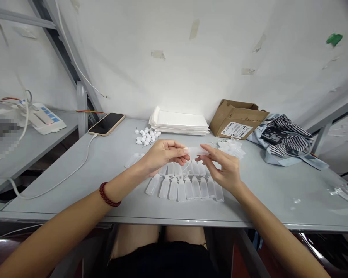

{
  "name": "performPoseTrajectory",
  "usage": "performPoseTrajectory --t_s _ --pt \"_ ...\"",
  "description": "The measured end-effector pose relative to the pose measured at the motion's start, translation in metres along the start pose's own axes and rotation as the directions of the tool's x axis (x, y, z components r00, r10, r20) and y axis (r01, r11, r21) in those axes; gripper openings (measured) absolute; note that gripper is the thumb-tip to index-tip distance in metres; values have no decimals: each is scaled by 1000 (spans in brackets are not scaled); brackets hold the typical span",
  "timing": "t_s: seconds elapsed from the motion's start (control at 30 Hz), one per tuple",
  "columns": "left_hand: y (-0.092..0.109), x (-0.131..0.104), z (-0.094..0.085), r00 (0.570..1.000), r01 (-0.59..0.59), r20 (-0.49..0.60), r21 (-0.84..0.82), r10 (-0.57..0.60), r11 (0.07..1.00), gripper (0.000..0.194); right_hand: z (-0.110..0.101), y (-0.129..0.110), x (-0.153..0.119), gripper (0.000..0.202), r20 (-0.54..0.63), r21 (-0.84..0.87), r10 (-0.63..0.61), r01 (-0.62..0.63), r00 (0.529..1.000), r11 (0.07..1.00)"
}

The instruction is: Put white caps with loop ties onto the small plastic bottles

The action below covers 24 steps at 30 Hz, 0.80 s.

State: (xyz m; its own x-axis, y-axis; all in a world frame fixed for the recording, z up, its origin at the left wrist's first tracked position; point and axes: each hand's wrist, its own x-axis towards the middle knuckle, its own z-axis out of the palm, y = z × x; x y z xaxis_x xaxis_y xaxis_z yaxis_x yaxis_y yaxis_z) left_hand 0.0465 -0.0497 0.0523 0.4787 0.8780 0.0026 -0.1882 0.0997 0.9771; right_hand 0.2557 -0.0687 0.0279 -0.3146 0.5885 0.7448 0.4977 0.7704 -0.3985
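A translucent white plastic piece [196, 151] is held level above the table between my two hands. My left hand [165, 155] pinches its left end between thumb and fingers. The fingertips of my right hand [223, 166] grip its right end. Below them, several translucent bottles [181, 190] lie in a row on the grey table, with more partly hidden behind my hands. A pile of small white caps [146, 136] sits behind my left hand. Beyond my right hand is a heap of translucent pieces [233, 148].
Stacked white sheets [179, 122] and an open cardboard box [234, 119] stand by the wall. A phone [106, 124] with a white cable lies at left on the table [75, 193]. Striped cloth [290, 135] and a clear bottle [346, 193] are at right.
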Motion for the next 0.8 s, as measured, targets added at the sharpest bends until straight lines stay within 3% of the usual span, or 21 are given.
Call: performPoseTrajectory --t_s 0.2,0.37,0.47,0.57,0.67,0.73,0.8 --pt "3 0 -4 998 -51 46 134 45 990 13 -2 -2 1 19 116 -40 115 -111 987 993" --pt "4 -3 -4 987 -160 59 406 149 900 12 -5 -5 3 24 271 8 205 -215 941 977" --pt "3 -5 -2 958 -278 91 536 273 797 10 -4 -4 4 40 354 82 322 -372 878 925" --pt "2 -7 0 912 -386 156 639 380 665 13 -3 -4 5 50 430 220 437 -561 790 798" --pt "1 -8 1 894 -418 177 662 412 622 14 -3 -6 7 53 503 288 499 -681 706 674" --pt "1 -8 2 905 -398 153 634 396 663 13 -2 -8 8 50 490 291 503 -677 712 676" --pt "0 -7 3 929 -347 107 587 355 732 11 -1 -10 7 44 435 267 481 -619 761 738"
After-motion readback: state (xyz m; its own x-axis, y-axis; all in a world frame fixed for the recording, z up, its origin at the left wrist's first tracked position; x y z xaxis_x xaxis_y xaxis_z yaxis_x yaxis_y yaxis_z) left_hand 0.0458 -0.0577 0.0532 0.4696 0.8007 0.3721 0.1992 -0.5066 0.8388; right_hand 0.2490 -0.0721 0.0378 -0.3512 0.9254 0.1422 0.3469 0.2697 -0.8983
